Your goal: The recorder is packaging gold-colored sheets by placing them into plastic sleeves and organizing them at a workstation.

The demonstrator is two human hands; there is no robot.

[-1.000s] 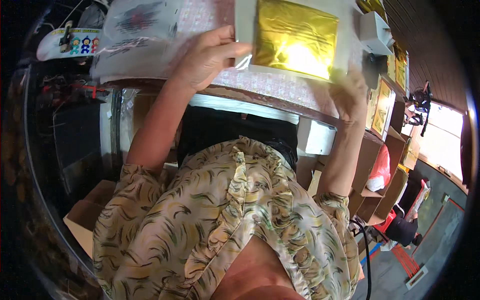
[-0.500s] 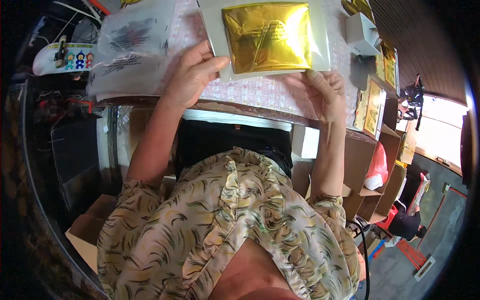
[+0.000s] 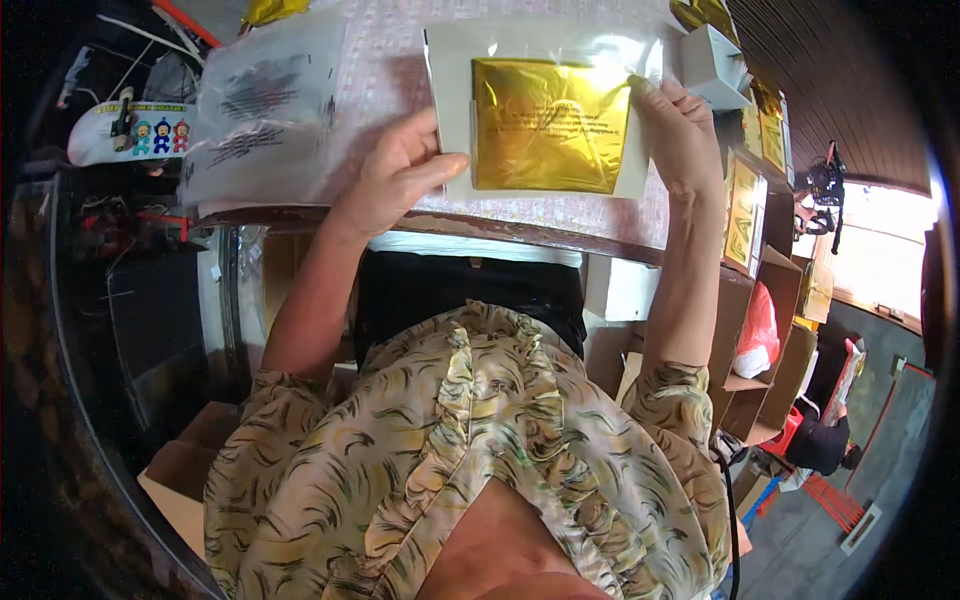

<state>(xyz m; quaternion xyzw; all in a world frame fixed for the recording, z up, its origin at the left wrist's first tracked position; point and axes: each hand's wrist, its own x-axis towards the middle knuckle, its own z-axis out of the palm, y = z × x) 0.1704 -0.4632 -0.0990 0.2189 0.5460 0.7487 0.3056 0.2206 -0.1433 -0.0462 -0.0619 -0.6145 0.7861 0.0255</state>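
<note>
A flat gold foil packet (image 3: 550,128) lies against a white card (image 3: 450,75), and a shiny clear film seems to cover them. With thumb on top and fingers partly hidden behind, my left hand (image 3: 395,175) grips the card's left edge. At its right edge my right hand (image 3: 682,135) is closed, the thumb pressed near the packet's upper right corner. The card is held over a table with a pink-and-white patterned cover (image 3: 385,60). Left of my left hand lie frosted clear plastic bags (image 3: 265,120) with dark print.
Along the table's right side stand a white open box (image 3: 712,65) and gold-and-white boxes (image 3: 745,210). Cardboard boxes (image 3: 755,345) are below right, with a red-and-white plastic bag (image 3: 758,335) among them. A person (image 3: 820,440) is at the far right.
The card and packet have moved slightly right and nearer to me. My right hand has slid up from the lower right corner to the right edge, while my left hand stays at the left edge.
</note>
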